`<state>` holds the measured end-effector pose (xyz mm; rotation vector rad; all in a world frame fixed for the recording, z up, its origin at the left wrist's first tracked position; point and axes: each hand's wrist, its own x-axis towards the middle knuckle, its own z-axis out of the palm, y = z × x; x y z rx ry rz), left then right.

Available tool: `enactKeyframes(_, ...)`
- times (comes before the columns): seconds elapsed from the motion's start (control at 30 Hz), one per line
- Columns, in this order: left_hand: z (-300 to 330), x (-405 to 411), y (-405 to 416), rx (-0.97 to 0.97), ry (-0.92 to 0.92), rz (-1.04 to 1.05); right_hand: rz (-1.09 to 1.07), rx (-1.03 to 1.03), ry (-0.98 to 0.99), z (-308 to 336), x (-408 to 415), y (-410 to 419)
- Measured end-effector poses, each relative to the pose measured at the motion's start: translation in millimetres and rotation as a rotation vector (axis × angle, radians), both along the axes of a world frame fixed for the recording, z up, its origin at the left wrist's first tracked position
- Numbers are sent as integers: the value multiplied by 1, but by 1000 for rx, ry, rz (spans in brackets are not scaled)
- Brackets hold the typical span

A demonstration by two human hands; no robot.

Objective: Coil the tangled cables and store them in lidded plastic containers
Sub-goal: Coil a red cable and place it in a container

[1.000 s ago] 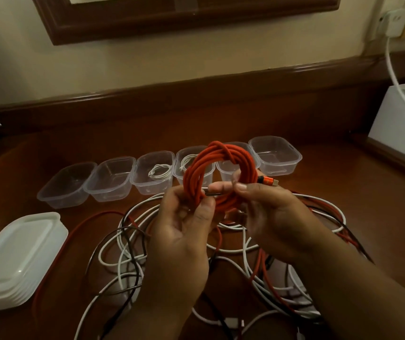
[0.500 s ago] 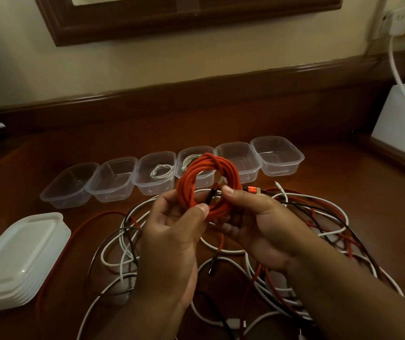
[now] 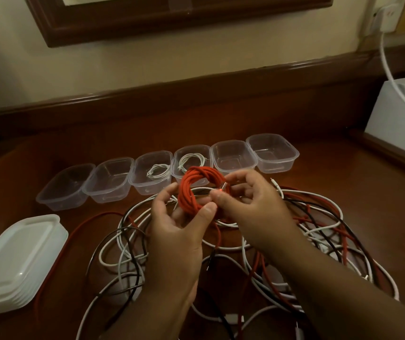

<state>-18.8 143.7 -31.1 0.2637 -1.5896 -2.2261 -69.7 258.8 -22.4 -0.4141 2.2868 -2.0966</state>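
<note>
Red coiled cable held above the tangled cables on the bench, gripped by left hand with thumb and fingers curled round its lower loops. Plug end pinched by right hand fingers. Six open containers lined behind, two holding white cables; lids stacked at left.

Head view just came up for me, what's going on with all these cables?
A person's left hand and right hand hold a coiled red cable above a tangled pile of cables. Six open containers stand in a row behind; two hold white coils, four look empty. The stacked lids sit at left.
</note>
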Motion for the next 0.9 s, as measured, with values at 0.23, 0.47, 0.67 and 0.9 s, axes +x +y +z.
enactKeyframes(0.23, -1, -1, -6, -134, -51, -128, 37, 116, 53, 1, -12, 15)
enactKeyframes(0.47, 4, -7, -47, -1143, 114, 45, 328, 546, 154, 0, -22, 25)
enactKeyframes(0.67, -10, -15, -51, -1362, 43, -197, 450, 596, 141, -12, -23, 20)
enactKeyframes(0.9, -15, -16, -49, -1387, -142, -155, 450, 663, 206, -23, -25, 14)
